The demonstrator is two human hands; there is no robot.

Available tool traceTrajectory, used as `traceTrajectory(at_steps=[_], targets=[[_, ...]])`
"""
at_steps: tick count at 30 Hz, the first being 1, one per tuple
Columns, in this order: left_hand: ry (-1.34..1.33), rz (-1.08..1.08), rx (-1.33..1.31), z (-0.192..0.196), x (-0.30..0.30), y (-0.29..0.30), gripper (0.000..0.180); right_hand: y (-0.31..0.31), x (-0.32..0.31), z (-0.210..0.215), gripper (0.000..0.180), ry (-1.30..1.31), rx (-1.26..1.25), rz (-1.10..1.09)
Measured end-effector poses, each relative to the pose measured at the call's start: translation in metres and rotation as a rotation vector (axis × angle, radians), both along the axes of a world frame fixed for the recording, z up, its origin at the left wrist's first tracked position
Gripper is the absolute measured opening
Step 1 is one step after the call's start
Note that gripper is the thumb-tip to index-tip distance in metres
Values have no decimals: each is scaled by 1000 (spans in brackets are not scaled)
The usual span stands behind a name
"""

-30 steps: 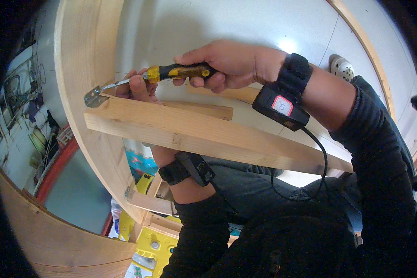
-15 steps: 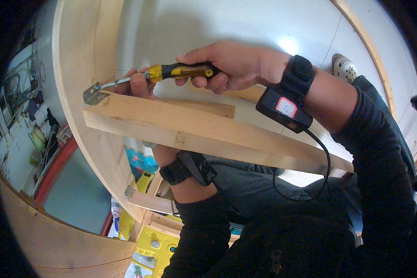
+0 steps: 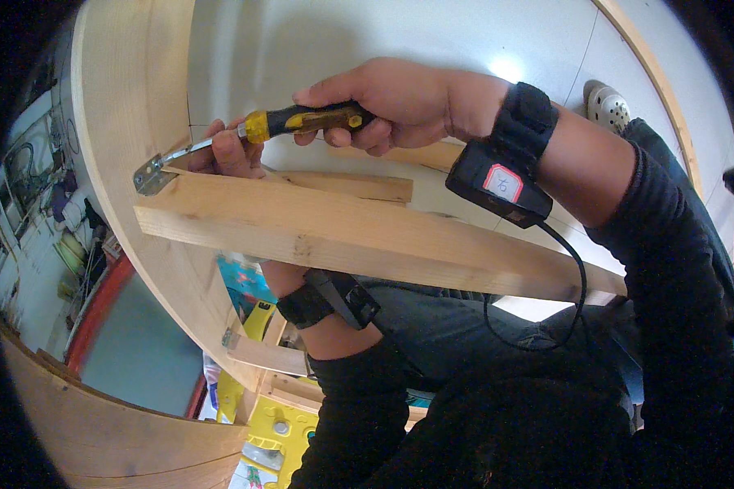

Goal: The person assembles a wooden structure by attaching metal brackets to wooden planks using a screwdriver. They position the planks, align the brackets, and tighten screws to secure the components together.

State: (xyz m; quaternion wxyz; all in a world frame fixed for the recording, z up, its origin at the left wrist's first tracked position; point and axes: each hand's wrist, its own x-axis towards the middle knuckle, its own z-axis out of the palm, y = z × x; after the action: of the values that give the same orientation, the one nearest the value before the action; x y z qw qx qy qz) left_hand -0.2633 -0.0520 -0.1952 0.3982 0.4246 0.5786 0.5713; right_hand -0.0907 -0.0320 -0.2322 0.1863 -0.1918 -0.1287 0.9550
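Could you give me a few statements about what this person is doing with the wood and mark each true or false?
1. The right hand grips a yellow-and-black-handled screwdriver. True.
2. The screwdriver's tip points at a metal corner bracket. True.
3. The left hand holds a hammer. False: its fingers rest beside the screwdriver shaft, behind the pale wooden rail.
4. Both wrists are bare. False: each wears a black strapped device.

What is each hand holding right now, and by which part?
The right hand grips the screwdriver by its yellow-and-black handle. The left hand pinches the metal shaft near the handle, just above the wooden rail.
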Motion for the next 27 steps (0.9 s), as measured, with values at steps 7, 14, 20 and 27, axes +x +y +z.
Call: traceTrajectory(at_steps=[7,14,20,27], targets=[[-57,48,-34,-6,0,1,30,-1,-7,-3,32,-313,360,-106],[-42,-11,-63,-2,-1,-1,32,-1,-6,-5,31,-343,434,-92],[-88,-17,-51,-3,1,2,30,0,-3,-4,32,-340,456,-115],[-131,-41,-64,2,1,2,25,1,-5,-4,33,-300,381,-109]])
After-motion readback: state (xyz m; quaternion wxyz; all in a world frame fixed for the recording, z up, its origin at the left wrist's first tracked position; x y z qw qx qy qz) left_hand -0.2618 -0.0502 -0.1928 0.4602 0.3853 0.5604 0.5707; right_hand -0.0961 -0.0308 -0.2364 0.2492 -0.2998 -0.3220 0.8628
